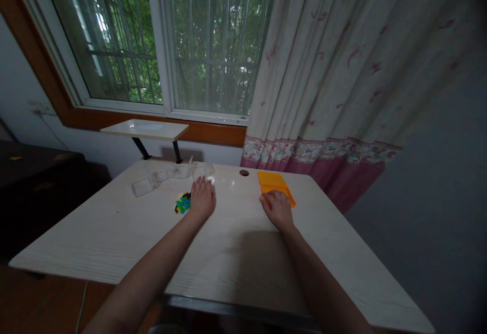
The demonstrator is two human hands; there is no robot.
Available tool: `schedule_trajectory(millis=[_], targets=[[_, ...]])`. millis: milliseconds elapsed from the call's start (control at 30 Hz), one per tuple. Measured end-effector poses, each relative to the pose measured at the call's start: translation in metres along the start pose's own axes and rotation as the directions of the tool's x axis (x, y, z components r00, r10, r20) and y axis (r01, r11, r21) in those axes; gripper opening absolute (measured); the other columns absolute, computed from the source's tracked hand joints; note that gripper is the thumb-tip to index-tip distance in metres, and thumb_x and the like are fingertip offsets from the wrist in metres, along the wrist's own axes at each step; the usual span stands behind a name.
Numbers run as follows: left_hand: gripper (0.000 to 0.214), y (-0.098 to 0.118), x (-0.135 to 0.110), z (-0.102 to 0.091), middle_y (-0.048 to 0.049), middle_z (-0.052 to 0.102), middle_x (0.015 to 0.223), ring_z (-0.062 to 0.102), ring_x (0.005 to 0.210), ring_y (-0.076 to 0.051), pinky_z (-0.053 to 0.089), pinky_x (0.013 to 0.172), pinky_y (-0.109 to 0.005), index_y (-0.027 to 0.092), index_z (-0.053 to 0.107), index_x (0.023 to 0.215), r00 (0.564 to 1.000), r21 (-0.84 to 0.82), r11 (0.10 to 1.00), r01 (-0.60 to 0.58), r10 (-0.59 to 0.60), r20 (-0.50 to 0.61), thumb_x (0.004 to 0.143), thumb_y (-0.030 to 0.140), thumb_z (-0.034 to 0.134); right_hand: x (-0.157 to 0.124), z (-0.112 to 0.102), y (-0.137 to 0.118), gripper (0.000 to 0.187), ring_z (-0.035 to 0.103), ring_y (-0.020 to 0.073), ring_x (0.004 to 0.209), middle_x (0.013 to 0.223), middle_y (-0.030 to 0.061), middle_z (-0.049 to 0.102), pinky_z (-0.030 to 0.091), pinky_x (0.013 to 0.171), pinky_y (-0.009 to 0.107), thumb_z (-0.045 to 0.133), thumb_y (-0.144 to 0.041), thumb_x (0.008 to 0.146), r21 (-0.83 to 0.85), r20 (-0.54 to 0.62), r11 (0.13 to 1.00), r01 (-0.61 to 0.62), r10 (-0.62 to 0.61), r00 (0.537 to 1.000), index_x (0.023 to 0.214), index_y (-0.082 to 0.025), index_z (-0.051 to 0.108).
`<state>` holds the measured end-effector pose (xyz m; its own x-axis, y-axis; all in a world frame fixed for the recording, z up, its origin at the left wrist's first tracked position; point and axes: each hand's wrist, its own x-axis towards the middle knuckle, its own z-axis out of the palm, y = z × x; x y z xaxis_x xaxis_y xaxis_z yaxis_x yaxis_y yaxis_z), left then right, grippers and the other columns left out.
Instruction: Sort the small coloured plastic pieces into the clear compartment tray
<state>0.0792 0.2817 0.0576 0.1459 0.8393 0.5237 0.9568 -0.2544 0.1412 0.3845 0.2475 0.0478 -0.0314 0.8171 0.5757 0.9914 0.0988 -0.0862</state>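
Observation:
My left hand (203, 198) lies flat on the table, palm down, with its fingers stretched forward. Right beside it, on its left, is a small pile of coloured plastic pieces (183, 203) in green, blue, yellow and brown; the hand covers its right edge. My right hand (278, 209) is at the near edge of a flat orange plastic tray (272, 179). Its fingers are bent over that edge, and orange shows between thumb and forefinger. The fingertips are partly hidden.
Clear plastic containers (142, 187) stand behind the pile, towards the back left. A raised shelf (148, 129) is fixed at the table's (114, 243) back left corner. A round cable hole (244, 173) sits near the back edge. A curtain (315, 121) hangs behind the right side.

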Motion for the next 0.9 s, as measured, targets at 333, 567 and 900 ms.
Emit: schedule_trajectory(millis=[333,567,900], targets=[[0.034,-0.044,0.057,0.017,-0.0239,0.062,0.123,0.044,0.132,-0.034,0.029,0.111,-0.051,0.006,0.054,0.120,0.980,0.088,0.995,0.046,-0.062,0.188,0.093,0.019,0.039,0.002,0.006,0.000,0.033,0.053,0.0236,0.105,0.108,0.0083,0.065,0.034,0.094,0.037,0.044,-0.039,0.098,0.041,0.066,0.999,0.030,-0.032,0.997,0.114,-0.023,0.069],[0.027,-0.015,0.054,0.027,-0.0218,0.063,0.117,0.051,0.120,-0.031,0.036,0.105,-0.048,0.008,0.060,0.111,0.978,-0.030,0.997,-0.071,0.076,0.196,0.091,0.019,0.044,0.003,0.001,-0.004,0.035,0.053,0.0245,0.107,0.110,0.0091,0.065,0.034,0.097,0.038,0.042,-0.039,0.098,0.065,0.132,0.998,-0.008,-0.001,0.991,0.118,-0.024,0.067],[0.032,0.063,0.034,0.032,-0.0130,0.065,0.117,0.054,0.117,-0.026,0.038,0.106,-0.046,0.017,0.060,0.121,0.936,-0.215,0.940,-0.265,0.305,0.178,0.093,0.018,0.045,0.004,0.000,-0.004,0.035,0.055,0.0253,0.107,0.108,0.0096,0.066,0.036,0.095,0.038,0.041,-0.035,0.098,0.082,0.169,0.997,-0.017,0.003,0.986,0.120,-0.024,0.066]])
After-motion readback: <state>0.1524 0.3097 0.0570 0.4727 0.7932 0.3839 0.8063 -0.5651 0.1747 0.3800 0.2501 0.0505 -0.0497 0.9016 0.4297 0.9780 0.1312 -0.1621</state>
